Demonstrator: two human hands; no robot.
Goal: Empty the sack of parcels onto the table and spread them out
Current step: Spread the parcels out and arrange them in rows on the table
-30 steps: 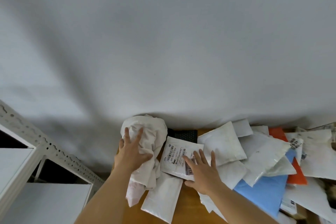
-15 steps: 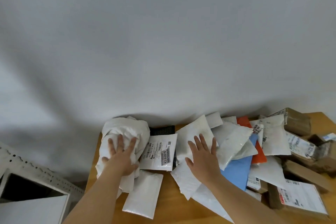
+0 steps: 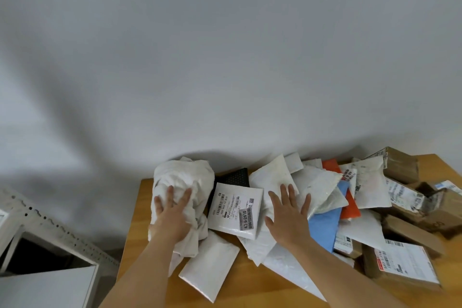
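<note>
Head view: left hand (image 3: 172, 217) flat, fingers spread, pressing crumpled white sack (image 3: 183, 187) at far-left table (image 3: 250, 290) corner. Right hand (image 3: 287, 217) flat, fingers straight, on white mailers (image 3: 272, 177). Labelled white parcel (image 3: 235, 207) between hands. Blue mailer (image 3: 325, 227), orange mailer (image 3: 350, 207), cardboard boxes (image 3: 402, 165) piled right. White shelf (image 3: 47, 280) left of table.

Plain grey-white wall (image 3: 225, 57) filled most of the view, w/ soft diagonal shadows across its left part. Wooden desk (image 3: 250, 285) stood against it, orange-brown top. Bottom left: white metal shelving unit (image 3: 50, 222) w/ perforated rail, dark opening beneath, beside the desk.
</note>
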